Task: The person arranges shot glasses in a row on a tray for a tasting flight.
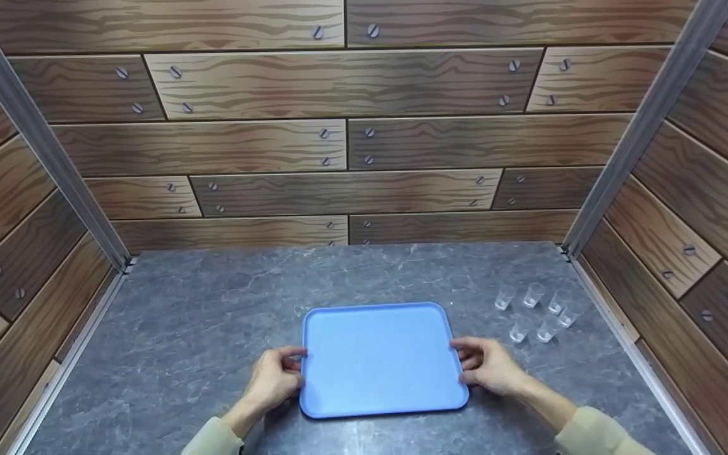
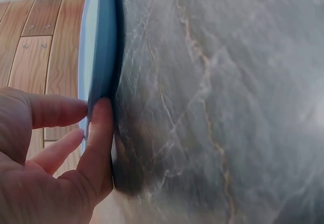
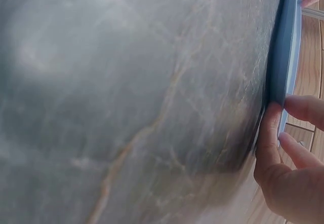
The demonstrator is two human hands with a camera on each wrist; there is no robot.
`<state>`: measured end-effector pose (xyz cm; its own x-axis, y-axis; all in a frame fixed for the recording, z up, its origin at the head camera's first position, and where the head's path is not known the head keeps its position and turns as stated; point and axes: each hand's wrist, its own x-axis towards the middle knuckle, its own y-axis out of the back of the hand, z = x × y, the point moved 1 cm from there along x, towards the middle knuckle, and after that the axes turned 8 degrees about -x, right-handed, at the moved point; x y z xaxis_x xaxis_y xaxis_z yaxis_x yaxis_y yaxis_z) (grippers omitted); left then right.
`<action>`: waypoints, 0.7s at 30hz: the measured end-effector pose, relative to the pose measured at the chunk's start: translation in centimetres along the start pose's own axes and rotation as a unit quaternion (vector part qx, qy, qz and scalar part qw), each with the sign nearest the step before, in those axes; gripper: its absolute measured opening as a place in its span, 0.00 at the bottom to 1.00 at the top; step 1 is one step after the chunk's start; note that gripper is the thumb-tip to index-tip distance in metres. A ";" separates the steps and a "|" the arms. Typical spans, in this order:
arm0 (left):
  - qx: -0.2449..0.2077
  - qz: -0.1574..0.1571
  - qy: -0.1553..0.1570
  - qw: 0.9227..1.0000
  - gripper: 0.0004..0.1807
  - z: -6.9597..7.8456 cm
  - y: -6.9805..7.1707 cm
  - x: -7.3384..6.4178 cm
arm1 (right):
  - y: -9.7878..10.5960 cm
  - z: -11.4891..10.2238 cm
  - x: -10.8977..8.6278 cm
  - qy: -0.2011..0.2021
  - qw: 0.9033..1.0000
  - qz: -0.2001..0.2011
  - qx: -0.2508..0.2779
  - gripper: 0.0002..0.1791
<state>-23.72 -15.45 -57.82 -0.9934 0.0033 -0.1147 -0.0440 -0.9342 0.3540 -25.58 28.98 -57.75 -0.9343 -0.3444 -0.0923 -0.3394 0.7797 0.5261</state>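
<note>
A blue rectangular tray (image 1: 383, 360) lies flat, or nearly so, at the front middle of the table. My left hand (image 1: 273, 378) pinches its left rim, and in the left wrist view the fingers (image 2: 98, 133) sit on both sides of the tray's edge (image 2: 104, 46). On the opposite side my right hand (image 1: 490, 365) pinches the right rim. The right wrist view shows that tray edge (image 3: 283, 46) between the fingers (image 3: 268, 138) too. Whether the tray touches the table or is slightly lifted, I cannot tell.
Several small clear cups (image 1: 533, 294) stand on the right side of the table, beyond my right hand. The grey marbled tabletop (image 1: 212, 297) is enclosed by wood-patterned walls (image 1: 339, 145) at the back and sides, with metal posts (image 1: 648, 114) at the corners.
</note>
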 end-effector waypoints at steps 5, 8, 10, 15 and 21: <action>-0.028 -0.011 0.011 0.999 0.33 -0.2 0.0 -0.1 | 0.1 -0.3 -0.2 0.001 1.000 0.002 -0.021 0.38; -0.033 -0.016 0.016 0.999 0.33 -0.4 0.0 -0.2 | 0.4 -0.6 -0.2 0.019 0.999 -0.001 -0.036 0.35; -0.032 -0.019 0.017 0.999 0.33 -0.6 0.0 -0.1 | 1.0 -1.0 -0.3 0.041 0.997 0.007 -0.058 0.31; -0.033 -0.025 0.014 0.999 0.33 -0.5 0.0 0.0 | 5.0 -2.4 0.2 0.059 0.982 0.090 -0.154 0.25; -0.018 -0.023 0.011 1.000 0.32 -0.2 0.2 0.0 | 10.5 -2.5 1.8 0.063 0.945 0.175 -0.268 0.24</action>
<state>-23.76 -15.70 -57.90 -0.9878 0.0382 -0.1510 -0.0846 -0.9456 0.3143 -30.51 35.24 -50.24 -0.9473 -0.1995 0.2506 0.1242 0.4926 0.8613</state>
